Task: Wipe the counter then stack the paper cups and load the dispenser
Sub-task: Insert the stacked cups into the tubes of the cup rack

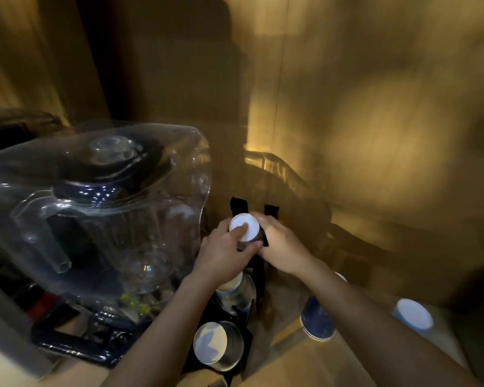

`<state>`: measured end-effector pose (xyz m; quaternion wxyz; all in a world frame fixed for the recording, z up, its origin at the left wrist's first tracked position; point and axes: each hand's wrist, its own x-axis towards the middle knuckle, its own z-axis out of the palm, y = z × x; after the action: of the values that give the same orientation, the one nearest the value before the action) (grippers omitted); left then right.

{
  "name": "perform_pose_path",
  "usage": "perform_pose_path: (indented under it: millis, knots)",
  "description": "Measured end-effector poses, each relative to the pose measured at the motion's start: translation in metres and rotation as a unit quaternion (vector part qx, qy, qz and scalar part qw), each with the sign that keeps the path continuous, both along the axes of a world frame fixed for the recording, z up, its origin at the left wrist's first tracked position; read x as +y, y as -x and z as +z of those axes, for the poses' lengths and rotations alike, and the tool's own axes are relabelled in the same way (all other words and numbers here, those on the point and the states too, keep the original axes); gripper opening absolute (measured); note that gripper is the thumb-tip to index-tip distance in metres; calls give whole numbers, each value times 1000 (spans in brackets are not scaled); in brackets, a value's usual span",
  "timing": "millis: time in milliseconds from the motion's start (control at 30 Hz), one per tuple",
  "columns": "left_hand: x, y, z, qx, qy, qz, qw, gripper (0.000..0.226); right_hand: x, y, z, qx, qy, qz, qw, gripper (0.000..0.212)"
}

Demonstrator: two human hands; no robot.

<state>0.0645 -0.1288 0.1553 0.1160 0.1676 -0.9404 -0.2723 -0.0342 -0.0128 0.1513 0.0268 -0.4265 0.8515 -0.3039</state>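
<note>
An upside-down paper cup (244,226) shows its white base at the top of the black cup dispenser (259,263). My left hand (224,252) grips the cup's side, one finger lying on the white base. My right hand (280,241) holds the cup from the right, against the dispenser's black upright. Below my hands, a stack of cups (235,291) shows inside the dispenser's clear tube. A second clear tube (218,346) lies lower, its white end facing me. Two loose blue cups stand upside down on the counter, the nearer cup (317,321) and the far-right cup (412,314).
A large clear water bottle (95,208) sits on a dark blue base (76,344) at the left, close to my left arm. A wood-panelled wall rises right behind the dispenser. The brown counter (305,367) runs under my right arm. The scene is dim and blurred.
</note>
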Motion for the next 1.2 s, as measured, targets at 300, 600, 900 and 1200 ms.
perform_pose_path:
  millis: [300,600,900,1200]
  knots:
    - [44,-3,25,122,144,-35,981,52,55,12,18,-5,48,-41,998,45]
    - [129,40,-13,46,27,-146,988,55,171,23,3,-67,-3,-169,983,53]
    - [219,82,-80,-42,-113,-255,959,54,271,24,-41,-145,-23,-285,947,71]
    - [267,103,-137,-156,-265,-182,934,82,291,26,-109,-260,35,-287,921,71]
